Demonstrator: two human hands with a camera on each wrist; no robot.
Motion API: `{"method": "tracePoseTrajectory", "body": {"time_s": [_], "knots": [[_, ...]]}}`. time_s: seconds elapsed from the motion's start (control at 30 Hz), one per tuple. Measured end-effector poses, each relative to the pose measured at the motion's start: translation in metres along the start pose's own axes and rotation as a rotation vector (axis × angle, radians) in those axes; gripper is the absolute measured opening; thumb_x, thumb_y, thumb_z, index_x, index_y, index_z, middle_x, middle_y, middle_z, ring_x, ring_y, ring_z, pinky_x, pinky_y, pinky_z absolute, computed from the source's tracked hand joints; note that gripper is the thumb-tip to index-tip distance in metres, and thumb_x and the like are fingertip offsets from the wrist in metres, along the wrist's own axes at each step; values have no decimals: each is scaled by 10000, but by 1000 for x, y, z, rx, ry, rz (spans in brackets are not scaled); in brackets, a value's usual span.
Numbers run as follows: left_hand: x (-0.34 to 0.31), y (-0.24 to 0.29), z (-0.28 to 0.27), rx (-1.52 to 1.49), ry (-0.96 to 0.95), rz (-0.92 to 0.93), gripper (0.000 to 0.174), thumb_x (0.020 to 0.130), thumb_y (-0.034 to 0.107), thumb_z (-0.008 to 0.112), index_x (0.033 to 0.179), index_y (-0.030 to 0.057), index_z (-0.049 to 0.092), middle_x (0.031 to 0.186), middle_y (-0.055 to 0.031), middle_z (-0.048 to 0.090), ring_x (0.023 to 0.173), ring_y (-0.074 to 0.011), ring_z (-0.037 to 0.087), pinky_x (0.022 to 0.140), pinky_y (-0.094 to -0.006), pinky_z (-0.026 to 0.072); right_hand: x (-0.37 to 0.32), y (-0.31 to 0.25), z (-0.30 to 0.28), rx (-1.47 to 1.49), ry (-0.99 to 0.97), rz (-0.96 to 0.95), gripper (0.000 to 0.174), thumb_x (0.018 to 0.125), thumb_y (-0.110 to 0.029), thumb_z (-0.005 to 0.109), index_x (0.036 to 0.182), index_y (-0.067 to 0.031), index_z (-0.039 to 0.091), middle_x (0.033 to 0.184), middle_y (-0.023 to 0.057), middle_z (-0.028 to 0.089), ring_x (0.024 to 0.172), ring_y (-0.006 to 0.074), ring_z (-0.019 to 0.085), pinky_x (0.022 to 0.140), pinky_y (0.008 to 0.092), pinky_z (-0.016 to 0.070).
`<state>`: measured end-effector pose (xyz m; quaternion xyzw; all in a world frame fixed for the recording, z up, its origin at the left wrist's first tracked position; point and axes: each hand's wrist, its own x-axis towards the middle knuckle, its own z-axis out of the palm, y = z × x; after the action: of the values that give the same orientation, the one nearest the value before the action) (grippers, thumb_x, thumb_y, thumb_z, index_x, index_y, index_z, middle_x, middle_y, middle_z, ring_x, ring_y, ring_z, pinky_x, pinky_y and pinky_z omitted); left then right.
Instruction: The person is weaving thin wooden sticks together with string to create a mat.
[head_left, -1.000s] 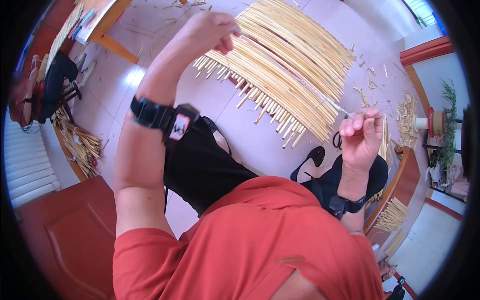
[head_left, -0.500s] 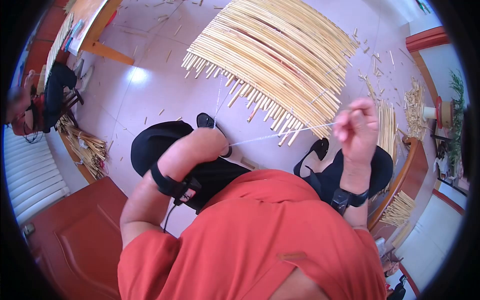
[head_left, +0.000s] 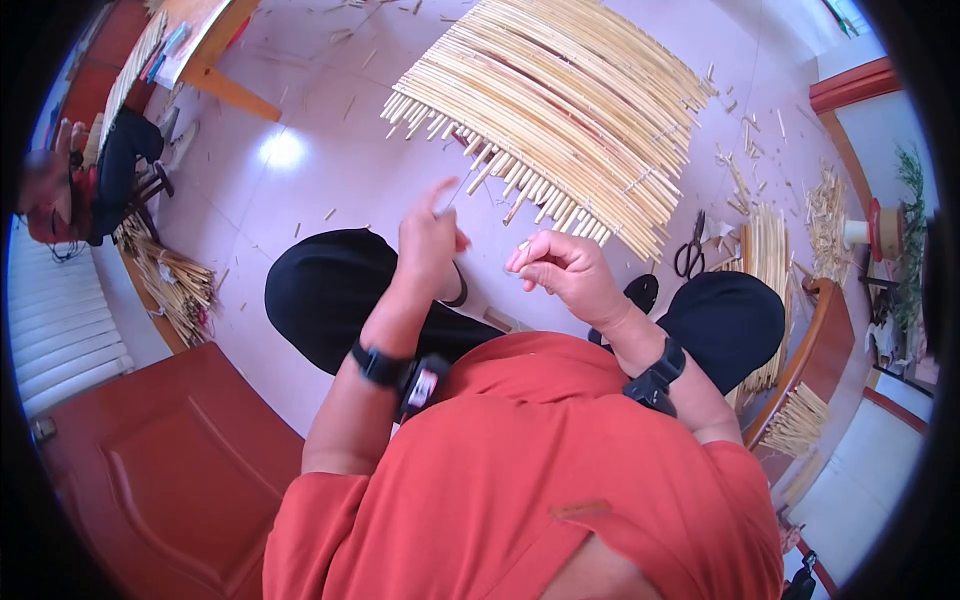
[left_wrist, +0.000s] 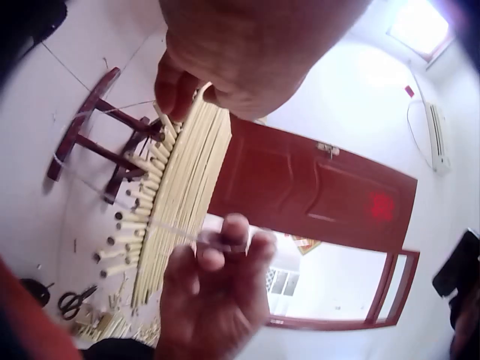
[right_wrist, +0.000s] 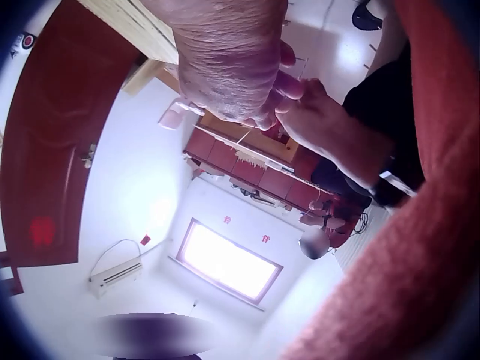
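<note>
A mat of straw-coloured reeds [head_left: 560, 110] lies on the floor, its uneven reed ends towards me. Just short of those ends is my left hand [head_left: 430, 245], index finger stretched out and the other fingers curled around a thin white string. My right hand [head_left: 575, 275] is close beside it, thumb and fingertips pinching the string. In the left wrist view the string [left_wrist: 101, 193] loops between my left hand [left_wrist: 240, 60] and my right hand [left_wrist: 217, 292]. In the right wrist view the two hands overlap, hiding the fingertips.
Black scissors [head_left: 690, 250] and a bundle of reeds [head_left: 768, 250] lie on the right. Reed offcuts are scattered over the floor. A wooden table [head_left: 225, 85] stands at far left, near a seated person [head_left: 60, 195]. A red-brown panel [head_left: 190, 460] is at lower left.
My left hand went from over the mat down to my knee, drawing the string, then rose towards the reed ends. My right hand moved left, bringing the hands close together.
</note>
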<state>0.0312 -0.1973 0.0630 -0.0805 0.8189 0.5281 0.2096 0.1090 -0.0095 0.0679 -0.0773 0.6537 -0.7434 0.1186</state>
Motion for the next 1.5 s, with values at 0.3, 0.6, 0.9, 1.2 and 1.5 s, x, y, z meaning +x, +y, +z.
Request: {"method": "tracePoseTrajectory", "body": {"time_s": [0.3, 0.6, 0.9, 1.2, 1.5], "knots": [[127, -41, 9, -709, -200, -189, 246, 875, 87, 524, 1111, 26, 552, 796, -52, 569, 541, -114, 488, 468, -288, 437, -10, 63, 21, 108, -297, 424, 91, 889, -90, 536, 843, -27, 581, 711, 48, 614, 618, 119, 585, 561, 250, 460], [184, -125, 39, 146, -4, -36, 156, 817, 142, 586, 921, 41, 642, 712, -63, 638, 503, -172, 560, 445, -334, 476, -67, 193, -85, -408, 41, 782, 131, 841, -168, 600, 835, -37, 593, 574, 46, 546, 474, 117, 528, 434, 250, 441], [202, -39, -184, -182, -74, -403, 342, 893, 278, 489, 1177, 87, 487, 1090, -143, 560, 863, -366, 617, 696, -502, 508, -90, 193, -120, -505, 34, 935, 129, 816, -147, 614, 840, -20, 616, 596, 62, 581, 475, 140, 558, 418, 278, 438], [128, 75, -364, -104, 795, 40, 753, 846, -72, 456, 1461, 285, 207, 711, -89, 570, 472, -159, 525, 409, -322, 441, -95, 188, -127, -298, -46, 1089, 160, 828, -90, 590, 966, -16, 621, 688, 100, 618, 495, 171, 590, 439, 293, 484], [155, 77, -402, -118, 814, -62, 748, 833, -73, 440, 1458, 278, 227, 658, -67, 544, 436, -132, 473, 375, -313, 403, -102, 168, -165, 207, 667, 611, 469, 900, -257, 455, 1333, -84, 407, 1125, 87, 545, 806, 217, 618, 590, 323, 512]]}}
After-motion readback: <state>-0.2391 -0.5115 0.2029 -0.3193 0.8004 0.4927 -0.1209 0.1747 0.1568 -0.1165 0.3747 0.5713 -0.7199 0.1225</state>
